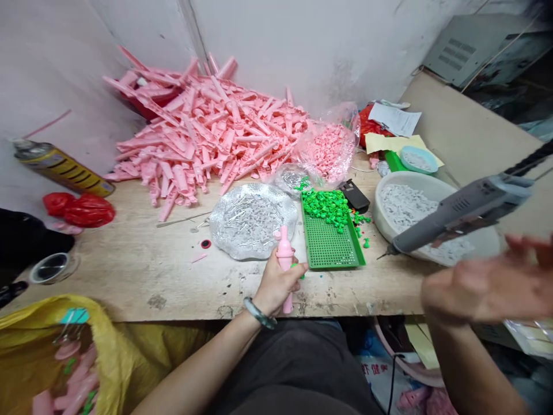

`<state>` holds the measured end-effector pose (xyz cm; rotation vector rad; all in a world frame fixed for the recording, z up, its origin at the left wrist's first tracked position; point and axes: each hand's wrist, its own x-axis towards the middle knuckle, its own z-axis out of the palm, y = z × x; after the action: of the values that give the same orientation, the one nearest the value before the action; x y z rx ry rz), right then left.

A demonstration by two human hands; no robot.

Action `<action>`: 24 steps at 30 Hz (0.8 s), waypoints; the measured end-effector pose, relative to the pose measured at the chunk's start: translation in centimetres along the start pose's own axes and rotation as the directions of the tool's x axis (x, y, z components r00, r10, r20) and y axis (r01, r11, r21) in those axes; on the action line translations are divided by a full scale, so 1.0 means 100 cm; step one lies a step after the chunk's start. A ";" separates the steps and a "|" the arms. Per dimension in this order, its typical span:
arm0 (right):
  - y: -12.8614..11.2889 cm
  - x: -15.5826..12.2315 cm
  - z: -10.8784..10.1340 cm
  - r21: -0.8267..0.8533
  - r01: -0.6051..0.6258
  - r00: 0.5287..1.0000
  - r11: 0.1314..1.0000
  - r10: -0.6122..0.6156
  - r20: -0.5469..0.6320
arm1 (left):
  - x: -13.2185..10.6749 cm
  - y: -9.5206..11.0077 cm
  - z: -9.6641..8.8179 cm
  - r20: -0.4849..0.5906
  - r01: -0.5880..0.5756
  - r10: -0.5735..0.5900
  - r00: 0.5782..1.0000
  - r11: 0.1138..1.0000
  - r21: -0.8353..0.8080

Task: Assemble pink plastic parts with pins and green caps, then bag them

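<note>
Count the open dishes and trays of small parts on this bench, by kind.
Foil plate: 1
Green tray: 1
White tub: 1
Blue dish: 1
Total: 4

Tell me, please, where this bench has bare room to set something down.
Bare wood shows on the bench at front left, between the foil-covered plate and the front edge, and at front right, beside the green pegboard tray. The back is crowded by the pink plastic heap and the white basin.
</note>
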<state>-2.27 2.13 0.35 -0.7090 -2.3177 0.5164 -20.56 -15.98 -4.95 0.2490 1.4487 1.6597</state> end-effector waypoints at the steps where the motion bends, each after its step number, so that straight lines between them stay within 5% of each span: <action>1: 0.013 0.012 -0.009 0.120 -0.017 0.998 0.993 0.023 -0.055 | -0.001 -0.002 0.005 0.009 0.023 -0.023 1.000 1.000 -0.007; 4: 0.040 0.044 -0.014 0.600 -0.054 0.990 0.798 0.120 -0.070 | -0.003 -0.005 0.020 0.066 0.083 -0.079 0.995 0.995 -0.061; 7: 0.043 0.055 0.011 0.765 -0.126 0.989 0.632 0.139 0.048 | -0.001 -0.006 0.028 0.098 0.170 -0.157 0.983 0.976 -0.136; 15: 0.027 0.046 0.085 0.747 -0.178 0.927 0.640 0.364 -0.090 | -0.008 0.008 0.022 0.410 0.451 -0.296 0.863 0.817 -0.359; 24: 0.037 0.034 0.098 0.797 -0.160 0.861 0.582 0.477 -0.175 | -0.008 0.005 0.025 0.435 0.468 -0.325 0.840 0.839 -0.279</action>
<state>-9.86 5.43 -6.94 -0.7124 -1.3742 1.3146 -18.72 -14.72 -3.43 0.0280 0.8037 1.4052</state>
